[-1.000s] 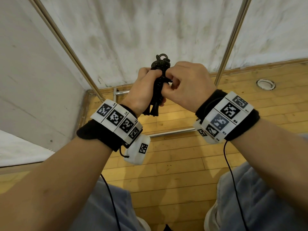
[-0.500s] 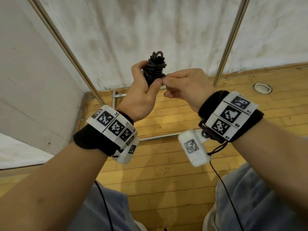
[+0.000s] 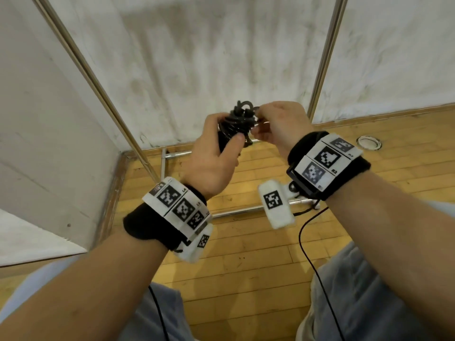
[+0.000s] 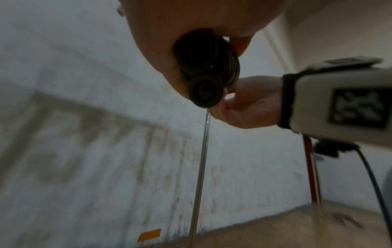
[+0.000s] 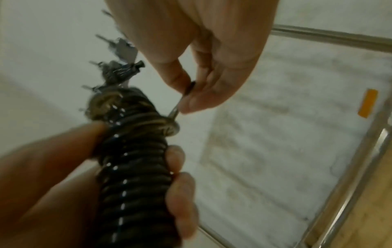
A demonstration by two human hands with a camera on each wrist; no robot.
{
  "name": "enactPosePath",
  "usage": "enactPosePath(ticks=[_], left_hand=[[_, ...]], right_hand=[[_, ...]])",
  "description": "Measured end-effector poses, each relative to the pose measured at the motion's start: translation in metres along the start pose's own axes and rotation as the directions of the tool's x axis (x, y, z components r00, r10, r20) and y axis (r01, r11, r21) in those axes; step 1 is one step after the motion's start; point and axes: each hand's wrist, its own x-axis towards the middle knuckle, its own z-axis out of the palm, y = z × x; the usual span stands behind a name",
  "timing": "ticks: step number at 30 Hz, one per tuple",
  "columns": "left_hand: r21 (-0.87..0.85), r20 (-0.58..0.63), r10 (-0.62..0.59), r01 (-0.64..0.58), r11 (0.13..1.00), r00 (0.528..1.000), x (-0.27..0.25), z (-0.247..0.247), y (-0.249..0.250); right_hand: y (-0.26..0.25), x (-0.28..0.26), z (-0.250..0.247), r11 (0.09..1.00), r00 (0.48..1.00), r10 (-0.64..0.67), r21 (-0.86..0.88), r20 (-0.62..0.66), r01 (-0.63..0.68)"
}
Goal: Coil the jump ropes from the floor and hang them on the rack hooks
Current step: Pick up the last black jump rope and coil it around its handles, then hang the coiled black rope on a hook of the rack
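Observation:
A black jump rope is wound in tight turns round its own handles into an upright bundle. My left hand grips the bundle round its lower part, thumb on the near side. From below, the left wrist view shows the round handle ends sticking out of my palm. My right hand is at the top of the bundle and pinches the loose rope end between thumb and forefinger, close to the uppermost turns.
Thin metal rack poles slant up against a stained white wall, with low rails on the wooden floor. Several small metal hooks show behind the bundle. A round floor fitting lies at right.
Both hands have lifted the bundle higher. My left hand now holds it lower down with more turns exposed, and my right hand has shifted to pinching the rope end at the top.

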Motion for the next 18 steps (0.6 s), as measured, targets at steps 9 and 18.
enactPosePath(ticks=[9,18], left_hand=[[-0.187,-0.21,-0.191,0.152,0.97,0.959,0.017,-0.006,0.055],[-0.293,-0.125,-0.063,0.024,0.956,0.99,0.004,-0.023,0.128]], right_hand=[[-0.038,-0.04,0.007,0.947,0.967,-0.249,-0.196,0.048,0.254],[-0.098,-0.068,-0.007,0.924,0.923,-0.376,-0.107,-0.077,0.367]])
